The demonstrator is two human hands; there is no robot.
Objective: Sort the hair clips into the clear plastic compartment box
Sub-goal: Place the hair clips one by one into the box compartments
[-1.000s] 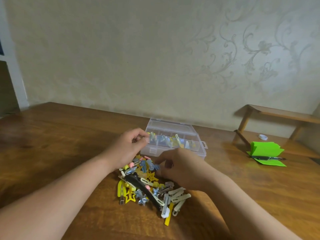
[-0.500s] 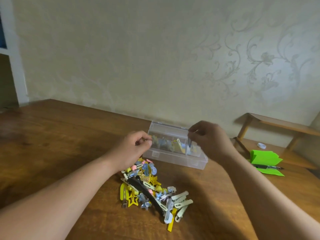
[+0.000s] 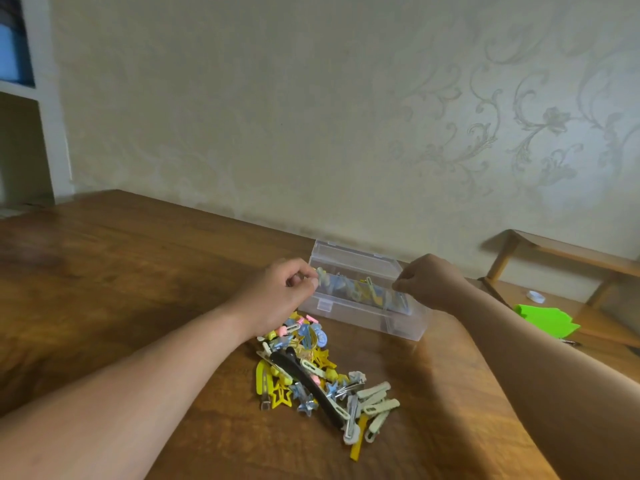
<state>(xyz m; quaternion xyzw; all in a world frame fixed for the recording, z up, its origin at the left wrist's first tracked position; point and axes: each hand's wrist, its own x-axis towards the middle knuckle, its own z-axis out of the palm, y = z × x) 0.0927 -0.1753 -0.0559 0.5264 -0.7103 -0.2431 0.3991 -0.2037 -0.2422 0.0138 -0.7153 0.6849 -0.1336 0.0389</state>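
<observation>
The clear plastic compartment box (image 3: pixel 405 327) stands open on the wooden table, with several blue, yellow and pale clips in its compartments. My left hand (image 3: pixel 277 299) is at the box's left end, thumb and forefinger curled onto its left wall. My right hand (image 3: pixel 431 285) hovers over the box's right end, its fingertips pinching a thin grey hair clip (image 3: pixel 401 299) that hangs into the right compartment. A loose pile of hair clips (image 3: pixel 322 375) lies in front of the box, among them a long black clip (image 3: pixel 304 379), yellow stars and pale green clips.
The box's lid (image 3: pixel 349 252) stands open towards the wall. To the right are a low wooden rack (image 3: pixel 561 251), a green paper stack (image 3: pixel 543 320) and a small white roll (image 3: pixel 536 296). The table (image 3: pixel 121 271) stretches bare to the left.
My right hand rose from the clip pile with a clip, crossed to the box's right end and now sits lower over the right compartment. My left hand has stayed at the box's left end.
</observation>
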